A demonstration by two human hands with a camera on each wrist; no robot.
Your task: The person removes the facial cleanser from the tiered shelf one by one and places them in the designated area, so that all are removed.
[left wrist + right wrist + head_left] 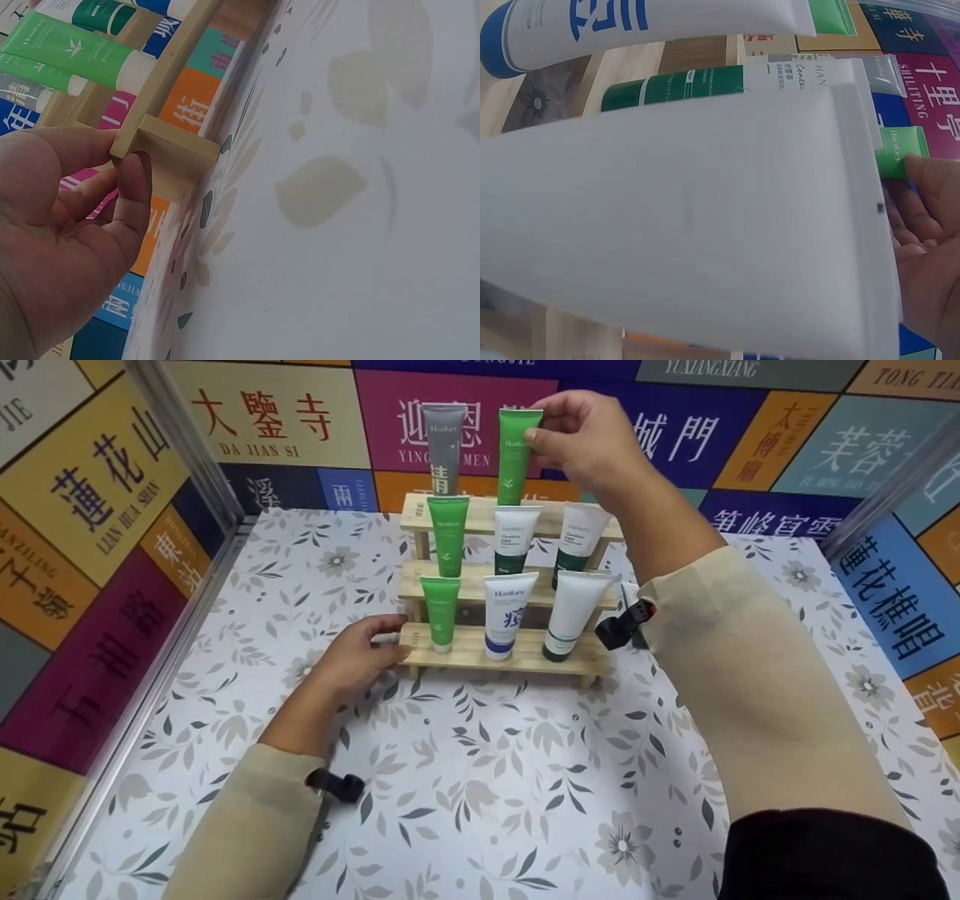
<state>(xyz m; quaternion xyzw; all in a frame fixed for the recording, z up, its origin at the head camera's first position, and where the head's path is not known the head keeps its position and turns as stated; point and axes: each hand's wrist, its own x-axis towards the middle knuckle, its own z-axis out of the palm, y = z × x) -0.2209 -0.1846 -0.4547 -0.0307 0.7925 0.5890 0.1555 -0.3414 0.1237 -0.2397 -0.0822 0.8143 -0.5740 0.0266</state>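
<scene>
A wooden three-step rack [525, 660] stands on the table, bearing several squeeze tubes. At its top step my right hand [585, 435] pinches the edge of a green tube [516, 461] between thumb and fingers, the tube upright beside a grey tube [445, 446]. My left hand [360, 656] grips the left end of the lowest step; in the left wrist view thumb and fingers pinch the corner of that board [150, 105]. In the right wrist view, a large white tube [682, 217] hides part of my right hand [930, 240] and most of the green tube [901, 150].
On the middle step are a green tube [448, 536] and two white-and-dark-green tubes. Below them stand a small green tube [441, 611], a white-and-blue tube [506, 611] and a white tube [577, 611]. Lettered panels [277, 420] rise behind the floral table [487, 780].
</scene>
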